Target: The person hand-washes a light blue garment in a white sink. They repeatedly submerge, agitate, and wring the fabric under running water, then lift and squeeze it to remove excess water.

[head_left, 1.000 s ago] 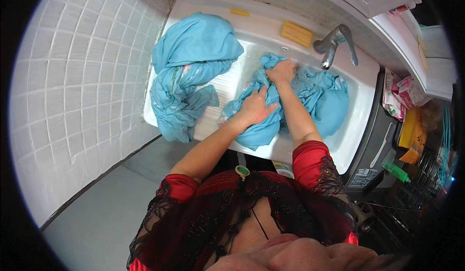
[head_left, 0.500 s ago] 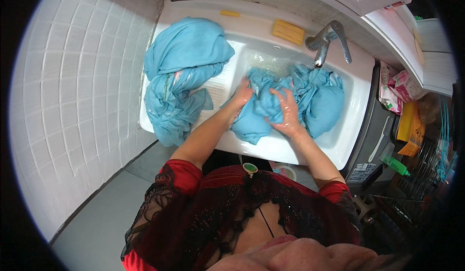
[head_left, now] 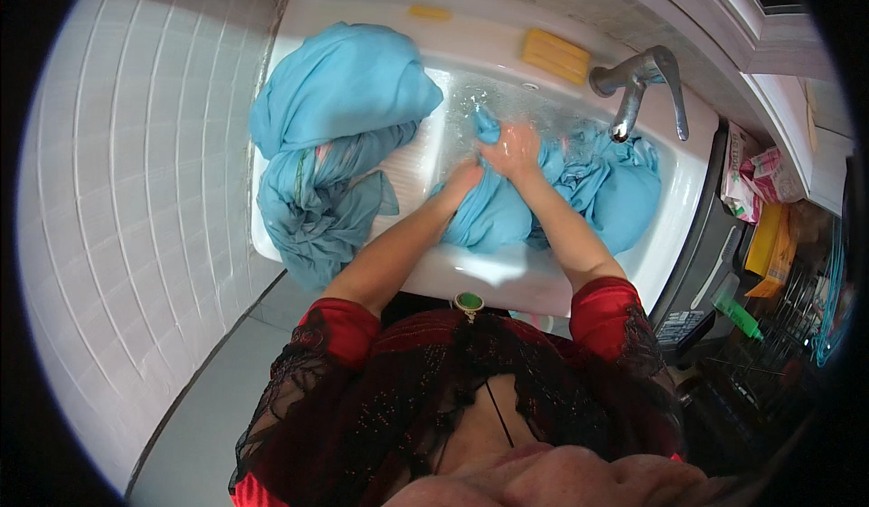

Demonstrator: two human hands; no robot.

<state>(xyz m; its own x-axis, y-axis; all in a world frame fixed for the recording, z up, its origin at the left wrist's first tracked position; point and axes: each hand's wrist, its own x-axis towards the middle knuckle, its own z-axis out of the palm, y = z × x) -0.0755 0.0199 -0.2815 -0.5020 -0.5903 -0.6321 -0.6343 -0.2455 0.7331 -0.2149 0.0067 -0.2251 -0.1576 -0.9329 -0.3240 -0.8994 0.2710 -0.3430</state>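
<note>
Wet light-blue cloth point(head_left: 493, 213) lies bunched in the water on the right side of a white sink point(head_left: 677, 195). My right hand point(head_left: 513, 149) is closed around a fold of it, and a small tuft of fabric sticks out beyond the fist. Close beside it on the left, my left hand point(head_left: 464, 181) grips the same cloth lower down, its fingers partly hidden by fabric. A second heap of blue cloth point(head_left: 339, 90) rests on the sink's ribbed left side and hangs over its front edge.
A chrome faucet point(head_left: 638, 81) stands at the back right. Near it on the rear ledge lies a yellow soap bar point(head_left: 554, 56), with a thin yellow piece point(head_left: 430, 12) farther left. A white brush point(head_left: 715, 267) and a green bottle point(head_left: 738, 308) are to the right. White tiles point(head_left: 118, 190) wall the left.
My right hand has gone from spread fingers to a closed grip and moved slightly left and away from me. My left hand has moved right, closer to it. Water shows more churned behind the cloth.
</note>
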